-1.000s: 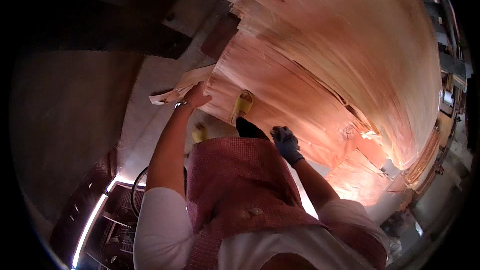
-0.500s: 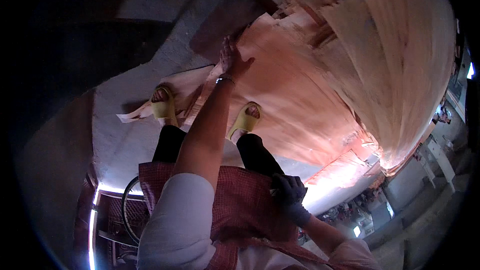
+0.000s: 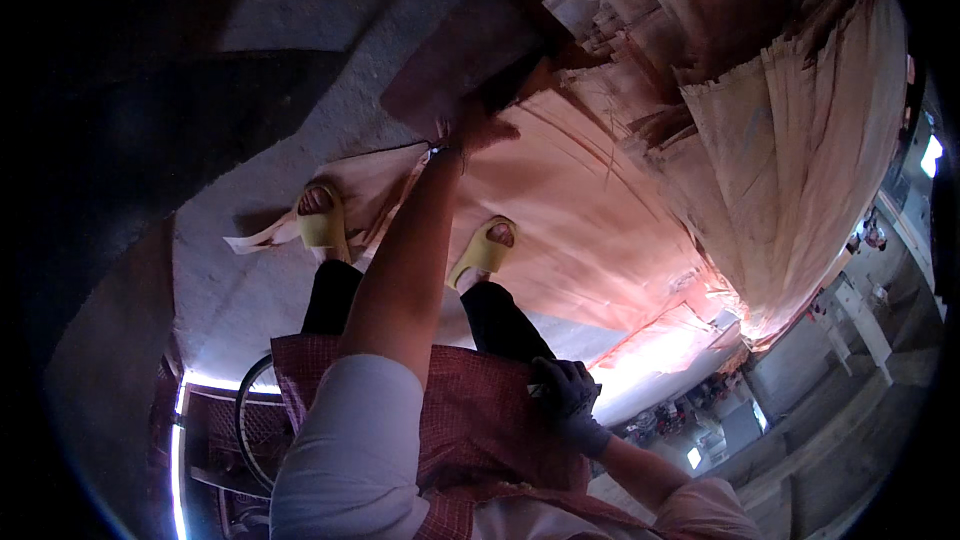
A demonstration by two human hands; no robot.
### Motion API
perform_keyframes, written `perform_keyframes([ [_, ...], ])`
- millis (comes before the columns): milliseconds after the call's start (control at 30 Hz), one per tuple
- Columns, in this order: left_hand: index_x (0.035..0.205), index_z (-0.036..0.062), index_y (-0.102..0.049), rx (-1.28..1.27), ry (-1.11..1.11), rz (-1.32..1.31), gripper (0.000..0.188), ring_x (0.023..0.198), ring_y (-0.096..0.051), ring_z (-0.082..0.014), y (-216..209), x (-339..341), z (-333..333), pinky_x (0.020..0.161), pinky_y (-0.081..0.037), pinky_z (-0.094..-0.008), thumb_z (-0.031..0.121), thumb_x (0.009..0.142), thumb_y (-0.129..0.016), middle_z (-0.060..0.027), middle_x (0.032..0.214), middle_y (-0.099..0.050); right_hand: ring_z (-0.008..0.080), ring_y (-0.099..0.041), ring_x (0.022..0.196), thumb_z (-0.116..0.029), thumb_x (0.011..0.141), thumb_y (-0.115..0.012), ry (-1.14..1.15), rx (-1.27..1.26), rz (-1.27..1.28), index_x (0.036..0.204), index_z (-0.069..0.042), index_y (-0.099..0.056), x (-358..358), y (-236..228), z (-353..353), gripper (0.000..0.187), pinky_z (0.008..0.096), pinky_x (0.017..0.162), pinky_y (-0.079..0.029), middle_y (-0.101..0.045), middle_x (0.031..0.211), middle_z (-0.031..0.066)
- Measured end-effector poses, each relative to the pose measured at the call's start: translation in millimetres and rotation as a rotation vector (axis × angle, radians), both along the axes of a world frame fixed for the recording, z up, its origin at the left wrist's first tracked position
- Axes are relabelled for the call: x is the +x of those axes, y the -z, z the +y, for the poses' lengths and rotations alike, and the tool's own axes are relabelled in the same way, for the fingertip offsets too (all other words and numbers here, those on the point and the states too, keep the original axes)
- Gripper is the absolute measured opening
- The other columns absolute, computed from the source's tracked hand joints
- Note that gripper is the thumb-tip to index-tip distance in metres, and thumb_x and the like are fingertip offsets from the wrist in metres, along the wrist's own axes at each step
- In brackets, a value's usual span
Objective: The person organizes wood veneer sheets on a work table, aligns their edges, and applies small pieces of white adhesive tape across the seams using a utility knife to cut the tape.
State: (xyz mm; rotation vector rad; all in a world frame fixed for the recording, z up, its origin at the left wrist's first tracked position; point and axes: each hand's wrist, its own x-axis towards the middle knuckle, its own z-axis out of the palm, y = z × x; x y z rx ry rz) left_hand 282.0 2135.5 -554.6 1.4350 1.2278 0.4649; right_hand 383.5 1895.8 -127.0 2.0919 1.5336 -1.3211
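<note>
My left hand (image 3: 478, 130), bare with a bracelet at the wrist, reaches far forward over the edge of a wide, thin wood veneer sheet (image 3: 570, 210). Its thumb points out to the right, away from the palm; the other fingers are partly lost in shadow, and no object shows in it. My right hand (image 3: 568, 390), in a dark glove, is closed low beside my right thigh, against the red checked apron (image 3: 480, 410). A small pale edge shows at its fingers, too little to name.
A large pile of veneer sheets (image 3: 780, 160) with ragged ends rises at the right. My feet in yellow slides (image 3: 485, 248) stand among sheets on the grey floor (image 3: 235, 280). A torn veneer strip (image 3: 260, 238) lies by the left foot. A wheel (image 3: 250, 420) stands lower left.
My left hand has drawn slightly back, its fingers less spread out in view. More ragged sheet ends now show at the upper right. My right hand stays closed near my thigh.
</note>
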Motion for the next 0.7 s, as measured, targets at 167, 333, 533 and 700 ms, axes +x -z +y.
perform_keyframes([
  [167,0.121,0.003,-0.055,-0.061,0.528,0.438,0.078,0.111,-0.052,-0.0388,-115.2,3.8,30.4,0.094,-0.04,-0.0503,0.041,0.059,-0.083,-0.0209,0.123,-0.054,0.031,-0.06,0.093,-0.022,0.072,-0.065,0.026,-0.024,-0.031,0.115,-0.015,-0.063,-5.7,0.2,1.8,0.044,0.0439,0.08,-0.049,-0.065,0.106,0.0094],
  [333,0.109,0.0086,-0.066,0.168,0.201,0.201,0.05,0.096,-0.061,-0.0368,-101.0,-24.7,-37.4,0.084,-0.048,-0.0465,0.027,0.064,-0.076,-0.0175,0.106,-0.065,0.0315,-0.06,0.092,-0.022,0.071,-0.066,-0.03,-0.029,-0.005,0.114,-0.015,-0.063,-1.5,1.3,8.3,0.044,0.0442,0.079,-0.049,-0.065,0.105,0.01],
  [533,0.116,0.0094,-0.062,-0.04,0.209,-0.06,0.034,0.118,-0.05,-0.0347,-154.5,-45.1,-82.6,0.1,-0.041,-0.0443,0.017,0.083,-0.058,-0.0208,0.124,-0.056,0.0326,-0.06,0.09,-0.024,0.075,-0.065,-0.044,-0.041,-0.013,0.115,-0.014,-0.061,-2.9,1.0,2.2,0.041,0.0457,0.078,-0.049,-0.064,0.102,0.0103],
  [700,0.117,0.0091,-0.063,-0.01,0.525,0.012,0.033,0.118,-0.05,-0.0353,-120.0,-82.1,-194.1,0.105,-0.037,-0.0447,0.024,0.09,-0.052,-0.0174,0.127,-0.055,0.0338,-0.058,0.094,-0.015,0.073,-0.061,-0.042,-0.068,0.018,0.116,-0.009,-0.059,-0.2,1.7,-4.3,0.043,0.0465,0.081,-0.046,-0.062,0.102,0.0134],
])
